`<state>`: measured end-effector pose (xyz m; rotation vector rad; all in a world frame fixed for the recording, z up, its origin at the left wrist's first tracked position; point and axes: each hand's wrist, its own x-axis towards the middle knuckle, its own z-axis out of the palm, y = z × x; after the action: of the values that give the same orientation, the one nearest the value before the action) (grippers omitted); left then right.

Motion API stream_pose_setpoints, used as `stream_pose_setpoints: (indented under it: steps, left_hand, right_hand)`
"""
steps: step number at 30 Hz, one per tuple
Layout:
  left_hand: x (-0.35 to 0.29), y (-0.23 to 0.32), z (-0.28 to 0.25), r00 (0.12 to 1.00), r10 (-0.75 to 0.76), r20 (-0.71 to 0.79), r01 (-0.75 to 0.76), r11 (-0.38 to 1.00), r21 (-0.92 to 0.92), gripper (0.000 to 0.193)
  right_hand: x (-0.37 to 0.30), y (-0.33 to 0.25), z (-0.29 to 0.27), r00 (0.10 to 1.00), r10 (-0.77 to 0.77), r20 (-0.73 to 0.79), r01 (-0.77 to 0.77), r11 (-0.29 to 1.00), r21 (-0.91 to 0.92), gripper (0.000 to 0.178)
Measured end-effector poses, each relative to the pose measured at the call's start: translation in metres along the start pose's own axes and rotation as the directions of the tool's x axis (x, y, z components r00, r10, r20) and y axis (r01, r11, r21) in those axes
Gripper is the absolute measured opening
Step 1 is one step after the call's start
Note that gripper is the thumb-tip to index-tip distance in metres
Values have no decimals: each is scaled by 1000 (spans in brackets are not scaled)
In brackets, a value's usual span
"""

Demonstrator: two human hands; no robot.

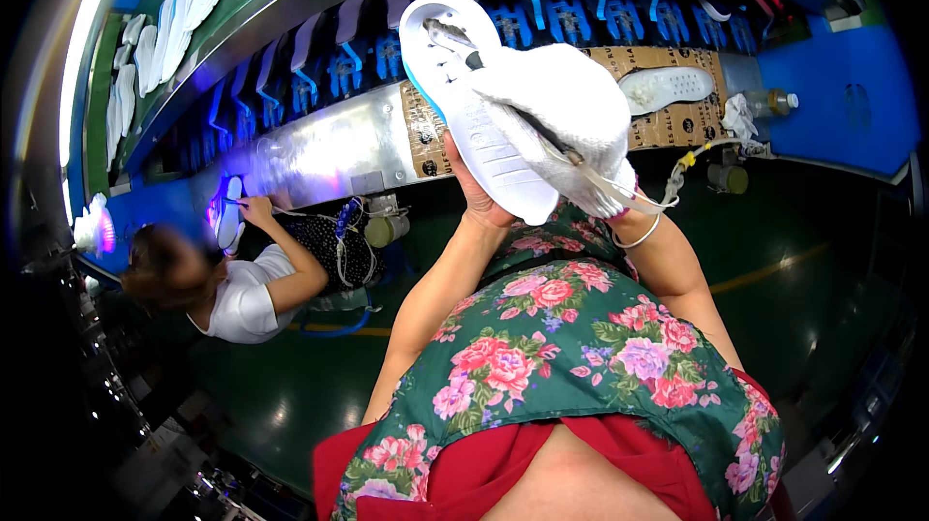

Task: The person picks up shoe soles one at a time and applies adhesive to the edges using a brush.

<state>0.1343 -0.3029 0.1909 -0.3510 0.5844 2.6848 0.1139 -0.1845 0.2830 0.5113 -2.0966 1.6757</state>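
Observation:
My left hand point(474, 190) grips a white shoe sole point(513, 173) from below, near its close end. The sole is tilted up, its hollow inner face toward me. My right hand point(561, 100) wears a thick white knit glove and reaches over the sole. It is closed around a slim brush point(450, 35), whose dark, wet-looking tip lies inside the sole's far end. Most of the handle is hidden by the glove. A clear tube point(629, 194) runs by my right wrist, with a white band point(644, 234) round the wrist.
Ahead, a metal bench point(334, 148) carries brown cardboard point(426, 148) with another white sole point(668, 88). A clear bottle point(771, 102) and crumpled white cloth point(738, 117) lie at right. Behind, uppers hang on blue clamps point(566, 20). A co-worker point(256, 284) sits at left, holding a sole.

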Motion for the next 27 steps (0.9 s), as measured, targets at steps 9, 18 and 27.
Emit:
stream_pose_setpoints:
  steps: [9,18,27]
  left_hand:
    - [2,-5,-16,999,-10,49,14,997,-71,88]
    - [22,-13,-24,997,-54,63,61,991,-117,93]
    - [19,3,-9,999,51,7,-52,996,77,97]
  right_hand:
    - [-5,-12,9,995,-68,-78,53,982,-184,25]
    - [-15,-12,8,988,-130,-79,112,973,-203,27]
    - [-16,0,16,981,-177,-84,157,966,-204,29]
